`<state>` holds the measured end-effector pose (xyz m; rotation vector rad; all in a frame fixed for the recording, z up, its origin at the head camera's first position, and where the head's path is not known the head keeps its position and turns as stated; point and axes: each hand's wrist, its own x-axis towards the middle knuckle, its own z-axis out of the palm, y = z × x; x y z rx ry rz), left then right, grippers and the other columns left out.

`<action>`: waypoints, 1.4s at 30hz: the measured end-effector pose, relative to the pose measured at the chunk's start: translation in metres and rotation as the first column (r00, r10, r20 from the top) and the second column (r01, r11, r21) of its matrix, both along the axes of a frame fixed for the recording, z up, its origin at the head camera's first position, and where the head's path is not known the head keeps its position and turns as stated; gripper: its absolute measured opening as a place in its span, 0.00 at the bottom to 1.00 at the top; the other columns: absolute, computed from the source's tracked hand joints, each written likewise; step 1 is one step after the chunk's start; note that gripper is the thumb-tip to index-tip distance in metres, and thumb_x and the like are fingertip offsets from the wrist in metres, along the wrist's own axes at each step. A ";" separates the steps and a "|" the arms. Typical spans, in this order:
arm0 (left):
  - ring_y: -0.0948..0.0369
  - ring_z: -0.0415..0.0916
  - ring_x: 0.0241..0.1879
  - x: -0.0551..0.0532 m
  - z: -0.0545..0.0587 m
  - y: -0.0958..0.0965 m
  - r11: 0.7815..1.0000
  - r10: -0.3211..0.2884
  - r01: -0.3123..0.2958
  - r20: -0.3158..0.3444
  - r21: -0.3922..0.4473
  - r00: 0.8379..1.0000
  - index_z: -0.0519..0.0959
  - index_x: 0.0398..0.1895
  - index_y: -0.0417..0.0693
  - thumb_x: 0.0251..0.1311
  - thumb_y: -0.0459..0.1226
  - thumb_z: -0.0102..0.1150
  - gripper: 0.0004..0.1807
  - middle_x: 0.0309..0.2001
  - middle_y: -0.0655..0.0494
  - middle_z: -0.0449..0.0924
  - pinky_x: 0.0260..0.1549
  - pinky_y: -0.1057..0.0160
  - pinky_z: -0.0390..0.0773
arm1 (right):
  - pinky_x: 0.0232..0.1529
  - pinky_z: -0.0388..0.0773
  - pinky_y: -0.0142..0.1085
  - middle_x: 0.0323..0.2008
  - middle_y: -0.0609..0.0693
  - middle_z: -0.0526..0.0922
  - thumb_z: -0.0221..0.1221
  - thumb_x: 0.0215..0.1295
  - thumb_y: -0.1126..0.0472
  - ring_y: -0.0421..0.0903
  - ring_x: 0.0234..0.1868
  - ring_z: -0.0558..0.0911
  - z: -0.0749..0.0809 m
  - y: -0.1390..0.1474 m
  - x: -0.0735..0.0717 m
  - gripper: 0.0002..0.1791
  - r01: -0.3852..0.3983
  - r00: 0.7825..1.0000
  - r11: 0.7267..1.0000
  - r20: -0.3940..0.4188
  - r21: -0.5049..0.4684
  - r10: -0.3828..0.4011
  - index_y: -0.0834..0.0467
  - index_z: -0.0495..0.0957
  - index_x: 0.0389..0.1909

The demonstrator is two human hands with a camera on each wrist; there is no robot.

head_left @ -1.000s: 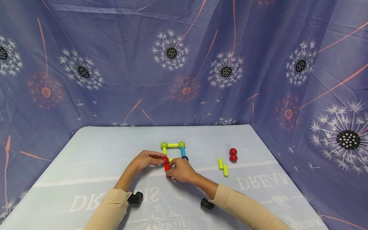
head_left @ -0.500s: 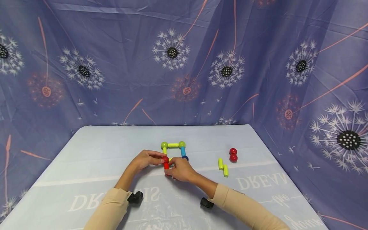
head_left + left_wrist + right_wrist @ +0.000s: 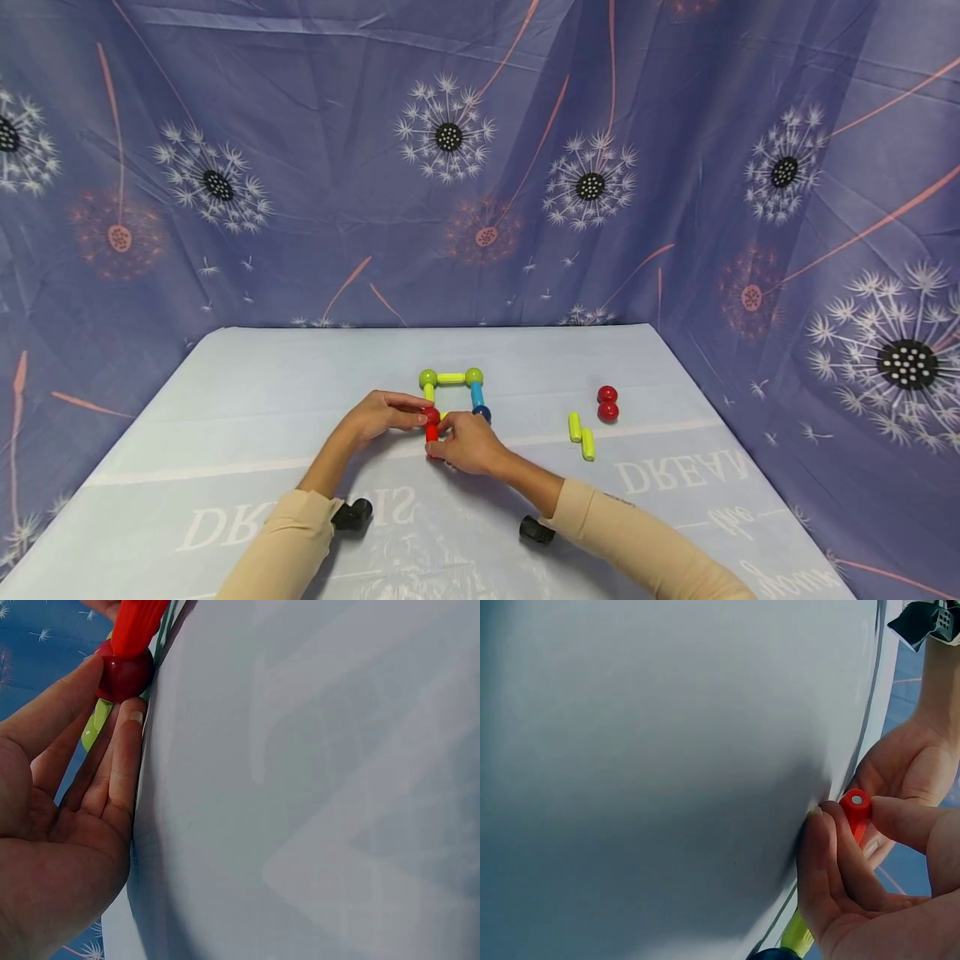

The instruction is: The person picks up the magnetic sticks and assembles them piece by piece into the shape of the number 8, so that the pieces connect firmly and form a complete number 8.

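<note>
My left hand (image 3: 384, 414) holds a glossy red ball (image 3: 126, 679) between thumb and fingers, at the near left corner of a small square of rods and balls. A red magnetic rod (image 3: 432, 434) touches that ball and points toward me. Its near end is pinched by my right hand (image 3: 472, 442), and the right wrist view shows a silvery dot on the rod end (image 3: 856, 799). Two green balls (image 3: 427, 378) joined by a yellow-green rod (image 3: 451, 378) form the far side. A blue rod (image 3: 477, 394) runs to a dark blue ball (image 3: 482, 412), partly behind my right hand.
To the right, two loose yellow-green rods (image 3: 574, 427) lie side by side. Beyond them two red balls (image 3: 607, 412) touch each other. The white-printed cloth (image 3: 300, 375) covers the table, and a purple dandelion curtain (image 3: 337, 167) hangs behind and on the sides.
My right hand has shifted slightly left, swinging the red rod's near end left, so the rod is straighter toward me. The left hand stays on the red ball.
</note>
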<state>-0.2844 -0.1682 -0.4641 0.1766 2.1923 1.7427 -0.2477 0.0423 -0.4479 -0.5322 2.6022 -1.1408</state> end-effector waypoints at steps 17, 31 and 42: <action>0.60 0.83 0.48 0.001 -0.001 0.001 1.000 0.007 -0.007 0.009 0.005 1.000 0.84 0.57 0.40 0.58 0.37 0.72 0.23 0.53 0.45 0.86 0.51 0.56 0.81 | 0.17 0.68 0.30 0.19 0.50 0.85 0.67 0.64 0.55 0.39 0.16 0.79 -0.002 -0.002 0.003 0.20 0.023 0.999 1.000 0.028 -0.010 -0.022 0.66 0.82 0.49; 0.61 0.83 0.47 0.002 0.000 0.000 1.000 0.004 -0.004 0.006 0.019 1.000 0.83 0.58 0.40 0.59 0.36 0.71 0.23 0.52 0.45 0.86 0.51 0.55 0.81 | 0.19 0.72 0.31 0.21 0.50 0.86 0.67 0.65 0.55 0.44 0.19 0.82 0.000 0.005 0.000 0.19 0.008 1.000 1.000 0.026 -0.025 -0.008 0.65 0.82 0.49; 0.61 0.83 0.48 0.000 0.000 0.000 1.000 0.006 -0.006 0.012 -0.006 1.000 0.84 0.57 0.43 0.59 0.37 0.72 0.22 0.51 0.48 0.87 0.50 0.57 0.80 | 0.22 0.72 0.33 0.23 0.51 0.85 0.67 0.64 0.57 0.42 0.19 0.80 0.012 0.030 -0.005 0.19 0.019 1.000 1.000 -0.009 -0.020 -0.019 0.65 0.82 0.49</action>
